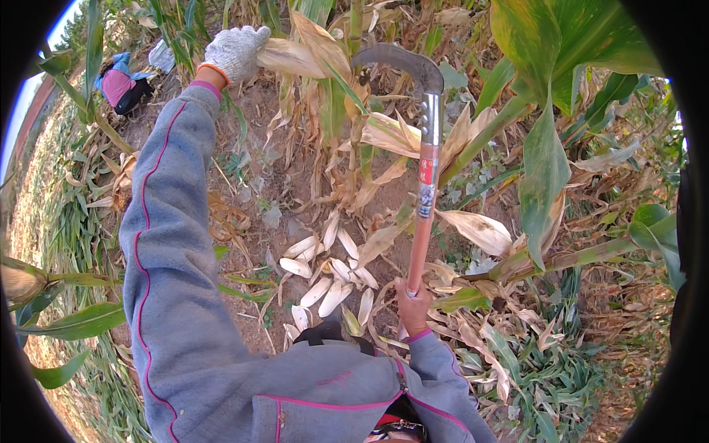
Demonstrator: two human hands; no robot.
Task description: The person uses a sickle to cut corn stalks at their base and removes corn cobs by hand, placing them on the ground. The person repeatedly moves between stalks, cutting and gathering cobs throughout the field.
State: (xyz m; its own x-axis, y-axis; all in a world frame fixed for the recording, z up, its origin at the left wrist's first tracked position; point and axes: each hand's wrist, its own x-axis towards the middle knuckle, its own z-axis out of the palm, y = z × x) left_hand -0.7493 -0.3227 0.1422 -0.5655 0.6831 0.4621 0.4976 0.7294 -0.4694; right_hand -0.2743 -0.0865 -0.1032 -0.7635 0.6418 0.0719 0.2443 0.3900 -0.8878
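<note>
In a knitted white glove with an orange cuff, my left hand (235, 53) grips the tip of a dry-husked corn ear (293, 57) at the upper left. That ear reaches right toward a standing corn stalk (356, 27). My ungloved right hand (414, 307) is closed around the lower end of a sickle's reddish handle (424, 232). The sickle stands nearly upright in view. Its curved dark blade (404, 60) points left, with its tip close to the stalk; whether they touch is hard to tell. Another husked ear (390, 134) lies just below the blade.
Several pale corn ears (327, 271) lie piled on the soil before me. A leaning stalk (515, 260) with an ear (479, 231) crosses at right. Cut green stalks (548, 371) cover the lower right ground. Another person (122, 83) is low to the ground at far left.
</note>
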